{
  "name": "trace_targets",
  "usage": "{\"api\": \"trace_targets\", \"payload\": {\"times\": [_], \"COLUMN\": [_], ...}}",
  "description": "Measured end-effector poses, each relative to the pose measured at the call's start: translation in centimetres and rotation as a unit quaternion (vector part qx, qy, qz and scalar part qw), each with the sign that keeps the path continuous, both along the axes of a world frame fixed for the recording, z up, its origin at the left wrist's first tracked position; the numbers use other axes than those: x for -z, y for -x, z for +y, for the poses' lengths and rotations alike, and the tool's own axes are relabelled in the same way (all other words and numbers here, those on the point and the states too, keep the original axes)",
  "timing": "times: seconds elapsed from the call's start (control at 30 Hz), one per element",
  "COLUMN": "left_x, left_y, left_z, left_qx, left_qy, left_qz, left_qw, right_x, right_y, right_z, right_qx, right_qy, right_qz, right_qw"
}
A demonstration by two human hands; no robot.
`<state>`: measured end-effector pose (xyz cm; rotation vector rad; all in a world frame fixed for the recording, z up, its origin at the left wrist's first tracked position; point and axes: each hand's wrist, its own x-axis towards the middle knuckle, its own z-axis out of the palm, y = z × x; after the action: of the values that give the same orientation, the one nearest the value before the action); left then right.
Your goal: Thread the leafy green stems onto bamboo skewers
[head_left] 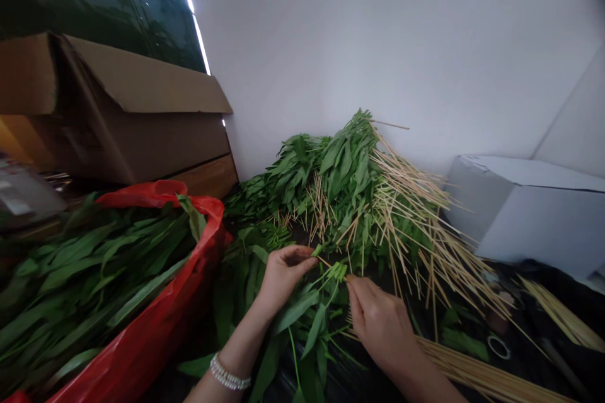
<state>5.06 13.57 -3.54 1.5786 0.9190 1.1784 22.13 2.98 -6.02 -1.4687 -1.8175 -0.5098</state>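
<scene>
- Brown cardboard box (pixel 155 145) far left, top flaps folded out.
- Red plastic bag (pixel 210 252) in front of it, mouth open, packed with long green leaves (pixel 94 271).
- Left hand (pixel 286 271), white beaded bracelet (pixel 230 373) on wrist; grip closed, thumb and index pinching a small leaf fold (pixel 317 250) at the tip of a thin stick.
- Thin stick (pixel 324 262) between both hands, slanting down to the right; folded greens (pixel 338 271) bunched around it, loose leaves (pixel 302 312) hanging just below.
- Heap of leafy sticks (pixel 350 164) behind the hands, by the white wall (pixel 378 31); bare stick ends fan out rightward.
- Right hand (pixel 380 315), grip closed, fingertips pinching the thin stick right beside the folded greens; rest of stick hidden.
- Bundle of bare sticks (pixel 472 368) lower right, by the right forearm.
- Pale ring (pixel 499 347) near the bundle, white box (pixel 534 214) behind it.
</scene>
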Motion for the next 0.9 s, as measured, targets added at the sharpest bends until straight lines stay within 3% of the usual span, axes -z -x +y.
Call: {"api": "trace_targets", "payload": {"times": [0.3,0.5,0.73,0.9], "left_x": [0.67,-0.06,0.09,0.43], "left_y": [-0.24,0.34,0.54,0.53], "left_z": [-0.32,0.09,0.19,0.24], "left_qx": [-0.034,0.031,0.045,0.106], "left_qy": [-0.083,-0.016,0.078,0.104], "left_qz": [0.082,0.021,-0.013,-0.015], "left_qw": [0.993,0.999,0.996,0.989], "right_x": [0.27,0.30,0.34,0.58], "right_y": [0.07,-0.02,0.24,0.35], "right_z": [0.02,0.12,-0.06,-0.20], "right_qx": [0.012,-0.002,-0.020,-0.034], "right_qy": [0.022,0.027,0.021,0.032], "right_qz": [0.003,0.024,0.019,0.023], "right_qw": [1.000,0.999,0.999,0.999]}}
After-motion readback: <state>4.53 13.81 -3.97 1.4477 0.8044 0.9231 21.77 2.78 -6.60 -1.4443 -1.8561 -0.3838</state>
